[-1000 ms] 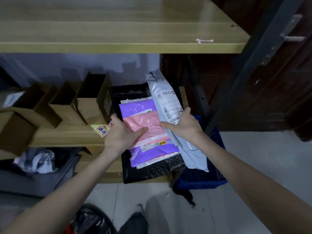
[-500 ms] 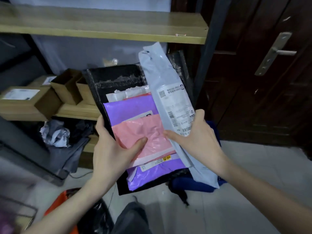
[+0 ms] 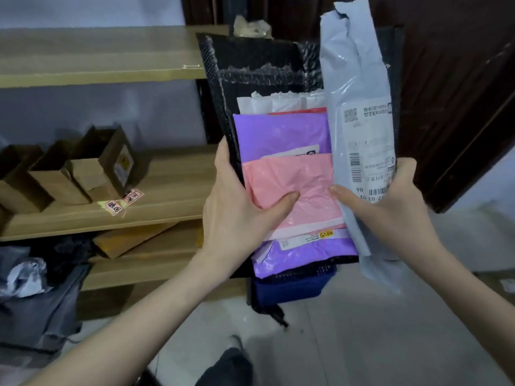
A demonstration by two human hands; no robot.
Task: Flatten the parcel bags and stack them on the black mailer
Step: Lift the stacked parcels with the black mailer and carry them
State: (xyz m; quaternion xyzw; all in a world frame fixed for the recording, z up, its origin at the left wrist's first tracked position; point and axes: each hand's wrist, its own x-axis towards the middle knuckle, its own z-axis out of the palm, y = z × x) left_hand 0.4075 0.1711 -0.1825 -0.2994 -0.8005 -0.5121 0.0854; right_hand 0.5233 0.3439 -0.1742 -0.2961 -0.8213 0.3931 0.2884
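Stack is up off the lower shelf now: a second ago it lay there, half a second ago it was tilting up, now it's held near upright in the air in front of the person. Hands have kept the same hold throughout; bag order looks unchanged.

Left hand grips the left edge of the black mailer, thumb pressed onto the pink bag, fingers behind and out of sight. Right hand is clamped on the grey parcel bag, thumb on its front, fingers wrapped round the right edge. Both grips closed on the load, neither free.

Layering on the mailer, back to front: white padded bag, a sliver of red, purple bag, pink on top. Grey bag stands along the right side, overlapping the purple and pink edges, overhanging the mailer top and bottom. It's creased and not squared to the rest.

Step, as I read it: flattening mostly done, stack being gathered and carried. Grey bag isn't properly on the pile.

Next move likely needs a flat surface, either wooden shelf or the floor. Then slide the grey bag over the pink one and press it flat. Risk: slick poly bags held upright can slip out the bottom if the thumbs ease off.

Cardboard boxes sit on the shelf to the left.
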